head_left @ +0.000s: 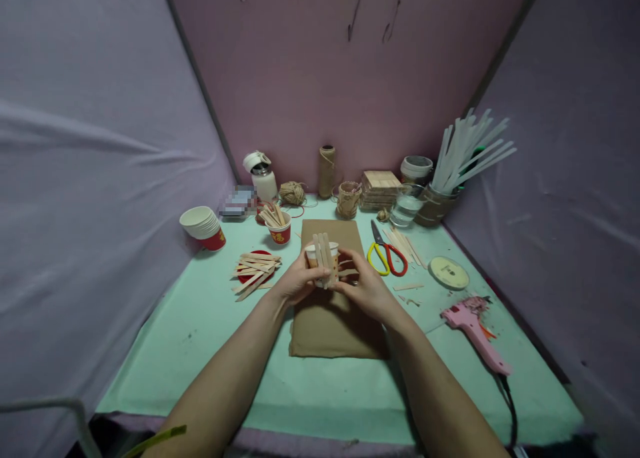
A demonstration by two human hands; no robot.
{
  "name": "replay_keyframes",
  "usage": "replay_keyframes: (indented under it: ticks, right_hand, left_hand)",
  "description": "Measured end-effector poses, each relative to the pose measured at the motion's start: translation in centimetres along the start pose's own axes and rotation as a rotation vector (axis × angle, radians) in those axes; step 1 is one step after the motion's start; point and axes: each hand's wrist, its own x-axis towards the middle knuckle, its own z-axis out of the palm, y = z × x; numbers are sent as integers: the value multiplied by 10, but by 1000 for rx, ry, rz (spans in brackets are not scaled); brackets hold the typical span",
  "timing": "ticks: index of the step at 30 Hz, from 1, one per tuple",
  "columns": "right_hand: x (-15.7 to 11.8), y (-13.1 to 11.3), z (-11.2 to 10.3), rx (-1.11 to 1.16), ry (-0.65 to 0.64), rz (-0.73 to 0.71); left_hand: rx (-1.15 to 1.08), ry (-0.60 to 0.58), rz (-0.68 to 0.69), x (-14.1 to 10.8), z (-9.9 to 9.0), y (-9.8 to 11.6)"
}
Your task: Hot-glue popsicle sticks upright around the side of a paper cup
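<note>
A paper cup is held up above a brown cardboard sheet. Several wooden craft sticks stand upright side by side against its near face. My left hand grips the cup from the left, its thumb pressing across the sticks near their lower part. From the right, my right hand has its fingers curved around the cup's side and its thumb low by the base. Part of the cup is hidden by the sticks and fingers.
Loose sticks lie on a red dish at left, near stacked cups and a cup of sticks. Scissors, a round lid and a pink glue gun lie at right. Behind stand twine and glue sticks.
</note>
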Motion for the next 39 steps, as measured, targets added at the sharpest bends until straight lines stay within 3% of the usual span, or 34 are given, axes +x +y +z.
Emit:
replay_keyframes:
  ticks: [10, 18, 23, 28, 34, 39]
  right_hand:
    - [-3, 1, 6, -143, -14, -48]
    - [-6, 10, -18, -748, -83, 52]
    - [-1, 9, -19, -830, -143, 44]
    - [11, 21, -13, -940, 20, 53]
    - [14, 31, -14, -849, 193, 14]
    - [9, 22, -18, -590, 208, -4]
  left_hand:
    - [352, 36, 90, -3, -20, 0]
    - [395, 74, 47, -7, -27, 16]
    - [383, 56, 64, -8, -30, 22]
    - [452, 1, 71, -10, -27, 20]
    - [628, -114, 128, -10, -19, -2]
    - [760, -146, 164, -11, -17, -11]
